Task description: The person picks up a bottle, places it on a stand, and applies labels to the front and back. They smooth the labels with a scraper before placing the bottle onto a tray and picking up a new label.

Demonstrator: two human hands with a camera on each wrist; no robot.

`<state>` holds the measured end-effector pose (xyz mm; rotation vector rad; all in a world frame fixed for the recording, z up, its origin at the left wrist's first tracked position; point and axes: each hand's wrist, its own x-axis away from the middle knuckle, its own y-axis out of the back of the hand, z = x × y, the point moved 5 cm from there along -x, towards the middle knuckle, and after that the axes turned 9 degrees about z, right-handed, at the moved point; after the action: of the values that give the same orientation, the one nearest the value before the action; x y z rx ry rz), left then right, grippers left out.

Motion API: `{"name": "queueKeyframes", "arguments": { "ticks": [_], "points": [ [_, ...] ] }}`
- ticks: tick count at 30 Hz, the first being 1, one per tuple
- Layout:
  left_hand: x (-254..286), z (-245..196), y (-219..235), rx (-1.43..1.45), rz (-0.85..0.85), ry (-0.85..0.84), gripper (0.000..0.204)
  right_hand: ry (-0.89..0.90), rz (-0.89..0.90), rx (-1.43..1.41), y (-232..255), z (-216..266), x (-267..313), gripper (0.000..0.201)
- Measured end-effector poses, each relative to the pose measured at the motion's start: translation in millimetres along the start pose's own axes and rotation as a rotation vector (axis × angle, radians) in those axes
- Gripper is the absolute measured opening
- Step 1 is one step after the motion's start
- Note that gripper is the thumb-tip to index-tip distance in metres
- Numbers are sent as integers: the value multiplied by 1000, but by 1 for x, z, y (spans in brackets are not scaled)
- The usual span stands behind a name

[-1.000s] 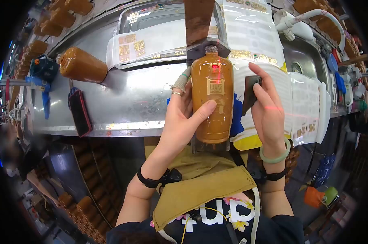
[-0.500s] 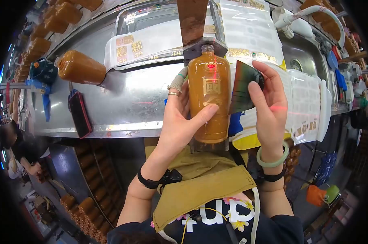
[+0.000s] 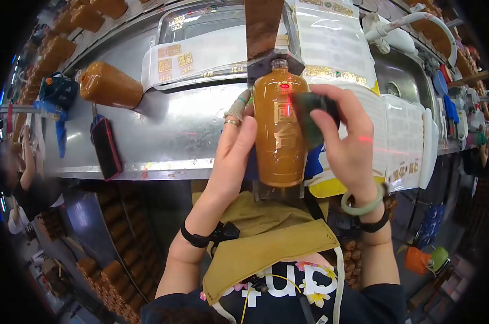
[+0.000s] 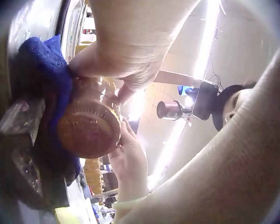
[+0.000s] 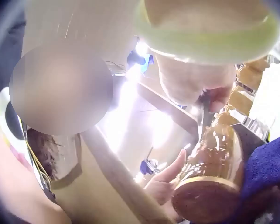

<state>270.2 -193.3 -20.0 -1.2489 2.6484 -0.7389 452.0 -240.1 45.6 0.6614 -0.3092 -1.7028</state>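
Observation:
A glossy amber-brown bottle [image 3: 279, 154] with a small red label and gold characters lies in a holder, its clear neck toward the far side. My left hand [image 3: 236, 148] rests along the bottle's left side, its thumb lifted beside the front face. A pale cloth cover is on one of its fingers. My right hand [image 3: 350, 135] pinches a dark, flat scraper [image 3: 311, 114], blurred, whose edge overlaps the bottle's right front beside the characters. In the left wrist view the round bottle base [image 4: 88, 130] faces the camera. Blue cloth [image 5: 268, 163] lies under the bottle in the right wrist view.
A second amber bottle [image 3: 110, 86] lies on the metal counter [image 3: 174, 129] to the left, with a phone [image 3: 105, 148] near it. Sheets of gold decals [image 3: 198, 56] sit beyond. A wooden post [image 3: 263, 27] rises behind the holder; a sink [image 3: 398, 70] is at the right.
My right hand has brought the scraper left over the bottle's right front. The left thumb has lifted off the bottle's front to its left side. The lower gold character now shows.

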Motion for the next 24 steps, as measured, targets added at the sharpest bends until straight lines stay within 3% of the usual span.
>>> {"name": "queueKeyframes", "arguments": {
  "ticks": [1,3,5,7,11,12,13,16,18,21,23,24],
  "points": [
    [0,-1,1,1,-1,-4,69,4,2,2,5,-3,-9,32],
    [1,0,5,-22,-42,21,73,119,-148,364,25,11,-25,32],
    [4,2,9,-23,-48,10,74,194,-169,302,25,17,-28,30],
    [6,2,14,62,-85,4,79,749,117,556,1,33,-14,34],
    [10,-4,20,12,-121,-32,81,771,590,349,-34,70,32,38],
    [10,-4,22,12,-132,-43,81,752,607,434,-36,68,20,36],
    [10,-3,23,11,-141,-53,80,730,392,542,-43,54,1,32],
    [11,-4,23,-71,-162,-69,77,639,227,573,-17,31,-66,30],
    [13,-5,26,-86,-166,-87,78,799,55,792,1,32,-76,30],
    [16,-10,31,-176,-175,-123,80,929,165,571,-12,17,-23,35],
    [15,-17,31,-424,-158,-241,87,1141,269,498,-23,17,36,39],
    [13,-17,29,-458,-157,-265,95,1072,410,317,-22,30,47,34]
  ]
}}
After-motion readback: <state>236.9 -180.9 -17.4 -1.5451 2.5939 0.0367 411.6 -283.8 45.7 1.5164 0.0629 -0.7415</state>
